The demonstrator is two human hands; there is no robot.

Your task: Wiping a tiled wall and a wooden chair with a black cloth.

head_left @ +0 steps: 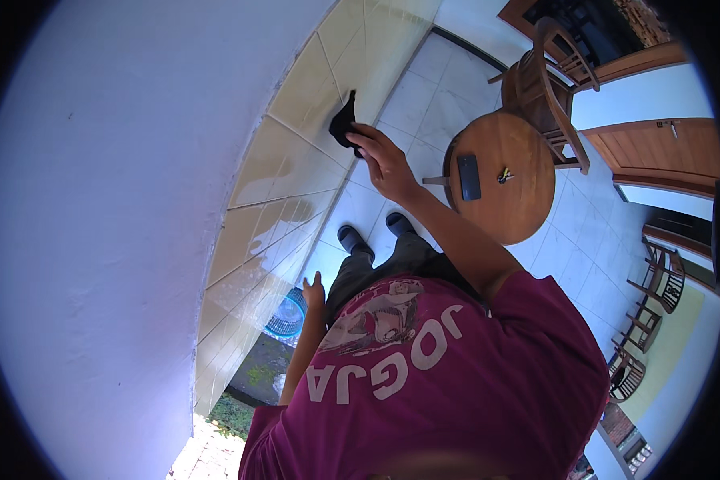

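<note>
Hanging near the body, the left hand is holding nothing, its fingers standing apart; a blue basket is sitting just left of it. Dark sandals are resting on the pale floor beside the tiled wall; should the floor be damp, a foot could slip during a long reach. Farther out, the right hand is pinching a black cloth against or near the tiled wall; contact cannot be confirmed. A rough tile joint could snag the black cloth from a loose pinch. Rightward, a round tabletop is carrying a dark phone; an elbow bump could jar it.
</note>
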